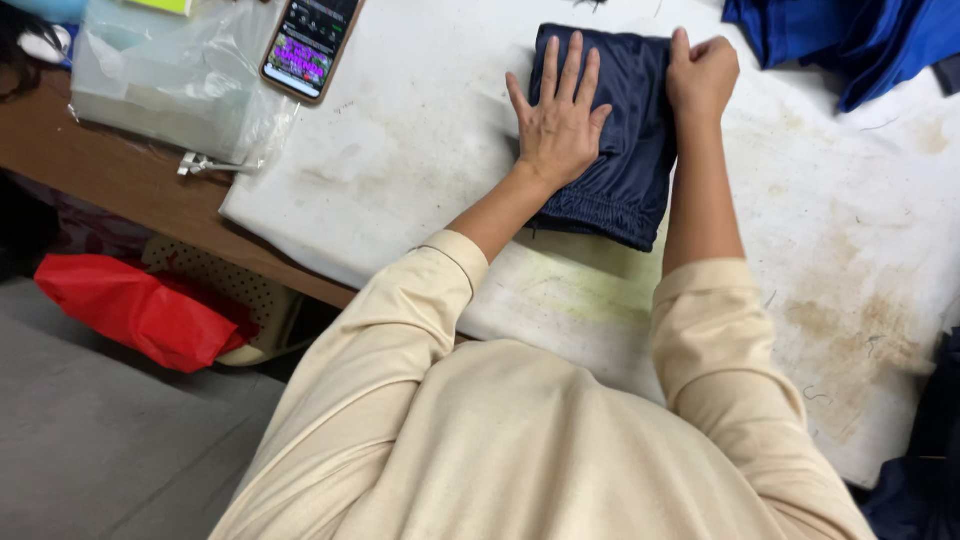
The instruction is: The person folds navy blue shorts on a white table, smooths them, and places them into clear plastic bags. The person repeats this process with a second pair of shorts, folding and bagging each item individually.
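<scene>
The left hand (560,120) lies flat and open, fingers spread, pressing down on the folded dark navy garment of smooth, slightly shiny fabric (625,150). The right hand (702,72) is curled at the garment's far right corner, its fingers closed on the cloth edge there, thumb up.

The garment sits on a white, stained padded work surface (420,130), toward that surface's far side, folded into a compact rectangle with a gathered elastic band along the end nearest the person. It looks light, soft and limp, and probably slippery enough for the layers to slide out of the fold; the firmer elastic band or the folded edges seem the safest places to take hold, with a flat palm keeping the stack together.

Left of the garment, the white surface is bare as far as a smartphone with a lit screen (310,45), which lies at its far left corner. Beyond that, a clear crumpled plastic bag (170,80) rests on the brown wooden table (110,170), with a small metal clip (200,162) just beside it. Right of the garment there is open stained surface; loose bright blue fabric (850,40) is heaped at the far right. The near left edge of the white surface drops off above a red bag (140,310) on the floor.
</scene>
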### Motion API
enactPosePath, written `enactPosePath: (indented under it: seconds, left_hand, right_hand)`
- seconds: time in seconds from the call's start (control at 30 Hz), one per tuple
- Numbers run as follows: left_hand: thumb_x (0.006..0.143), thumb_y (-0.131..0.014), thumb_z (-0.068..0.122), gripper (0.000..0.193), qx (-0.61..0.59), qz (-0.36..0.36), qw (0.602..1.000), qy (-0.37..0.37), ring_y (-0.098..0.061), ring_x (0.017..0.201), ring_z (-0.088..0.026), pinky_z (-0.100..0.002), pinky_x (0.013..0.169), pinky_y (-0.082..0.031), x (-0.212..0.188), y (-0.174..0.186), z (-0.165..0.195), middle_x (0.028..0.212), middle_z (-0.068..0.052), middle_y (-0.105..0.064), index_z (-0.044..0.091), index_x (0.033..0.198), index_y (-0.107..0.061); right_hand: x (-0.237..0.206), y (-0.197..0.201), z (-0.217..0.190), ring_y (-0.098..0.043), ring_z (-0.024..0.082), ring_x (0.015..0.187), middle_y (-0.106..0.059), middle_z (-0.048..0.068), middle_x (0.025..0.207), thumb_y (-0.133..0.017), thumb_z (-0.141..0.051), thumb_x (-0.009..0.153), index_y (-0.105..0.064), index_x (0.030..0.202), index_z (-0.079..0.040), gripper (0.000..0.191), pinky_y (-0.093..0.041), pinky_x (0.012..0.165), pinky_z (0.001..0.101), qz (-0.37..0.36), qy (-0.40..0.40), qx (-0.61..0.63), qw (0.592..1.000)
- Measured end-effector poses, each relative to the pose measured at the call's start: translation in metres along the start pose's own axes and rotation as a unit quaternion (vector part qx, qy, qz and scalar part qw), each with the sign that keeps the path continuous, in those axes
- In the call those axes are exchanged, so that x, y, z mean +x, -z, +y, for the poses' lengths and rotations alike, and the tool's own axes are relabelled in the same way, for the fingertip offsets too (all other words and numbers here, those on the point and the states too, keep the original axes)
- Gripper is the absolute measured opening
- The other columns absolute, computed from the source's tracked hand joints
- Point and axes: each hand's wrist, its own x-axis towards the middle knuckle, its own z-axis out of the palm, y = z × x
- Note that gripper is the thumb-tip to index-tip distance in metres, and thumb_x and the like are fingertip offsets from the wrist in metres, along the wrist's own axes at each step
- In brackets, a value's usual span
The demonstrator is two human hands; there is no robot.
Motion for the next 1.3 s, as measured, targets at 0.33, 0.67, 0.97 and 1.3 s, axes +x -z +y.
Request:
enactPosePath:
  seconds: [0.33,0.67,0.97,1.3]
  left_hand:
    - [0.104,-0.047,0.047,0.068,0.022,-0.046,0.999,0.018,-0.008,0.157,-0.034,-0.085,0.114,-0.007,0.003,0.008,0.0,0.17,-0.008,-0.011,0.013,0.16,-0.032]
    - [0.105,-0.052,0.036,0.059,-0.072,0.065,0.995,0.037,-0.015,0.159,-0.033,-0.075,0.118,-0.016,0.002,-0.013,-0.016,0.169,-0.01,-0.02,0.017,0.159,-0.036]
    - [0.088,-0.076,0.022,0.052,-0.428,0.001,0.879,0.21,-0.061,0.091,-0.025,-0.038,0.079,-0.054,-0.121,0.043,-0.028,0.102,-0.016,-0.061,0.004,0.126,-0.045]
    - [0.074,-0.085,0.019,0.081,-0.295,0.027,0.946,0.135,-0.068,0.089,-0.039,-0.043,0.079,-0.055,-0.109,0.005,-0.034,0.1,-0.026,-0.065,-0.012,0.132,-0.037]
  right_hand:
    - [0.001,-0.016,-0.003,-0.065,0.033,0.094,-0.069,0.014,0.099,-0.073,-0.027,0.098,-0.062,0.096,-0.003,0.026,-0.049,0.086,0.0518,0.038,-0.063,-0.042,0.996]
    - [-0.186,0.046,-0.008,-0.034,0.041,0.152,-0.045,0.02,0.159,-0.052,-0.031,0.112,-0.054,0.15,-0.006,0.045,-0.014,0.121,0.0632,-0.108,0.289,-0.077,0.948]
    - [-0.198,0.059,0.045,-0.042,0.038,0.147,-0.049,0.019,0.156,-0.072,-0.014,0.087,-0.061,0.147,-0.012,0.061,-0.027,0.121,0.0601,-0.156,0.44,-0.084,0.88]
    - [-0.198,0.04,0.048,-0.032,0.053,0.149,-0.038,0.027,0.162,-0.081,-0.035,0.086,-0.055,0.148,-0.006,0.073,-0.021,0.113,0.0769,-0.141,0.46,-0.196,0.855]
